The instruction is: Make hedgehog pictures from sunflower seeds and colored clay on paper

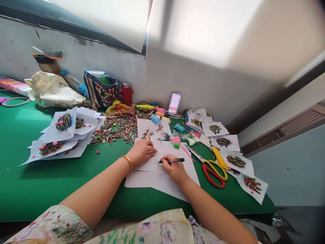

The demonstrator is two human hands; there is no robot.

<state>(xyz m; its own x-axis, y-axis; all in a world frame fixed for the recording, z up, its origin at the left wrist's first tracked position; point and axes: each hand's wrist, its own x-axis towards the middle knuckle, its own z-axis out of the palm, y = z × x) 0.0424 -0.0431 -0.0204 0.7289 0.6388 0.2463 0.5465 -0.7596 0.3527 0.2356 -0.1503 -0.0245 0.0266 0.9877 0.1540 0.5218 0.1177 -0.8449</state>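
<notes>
My right hand [173, 168] is closed around a black pen [179, 160], its tip down on a white sheet of paper [144, 176] that bears faint drawn lines. Resting on the same paper, my left hand [144, 153] lies with its fingers stretched flat. Just beyond it is another white sheet [166, 127] with a few sunflower seeds on it. Pink modelling clay [175, 139] and a green lump of clay [175, 145] sit at the paper's upper right. To the right of my right hand lie scissors [207, 164] with red and yellow handles, their blades pointing toward the far side.
A heap of striped sunflower seeds [118, 127] spreads beyond my left hand. Stacked seed pictures [61, 135] lie at left, and several more [236, 161] run along the right edge. A red bottle [127, 95], a striped bag [98, 89] and a cream cloth bag [53, 91] line the wall.
</notes>
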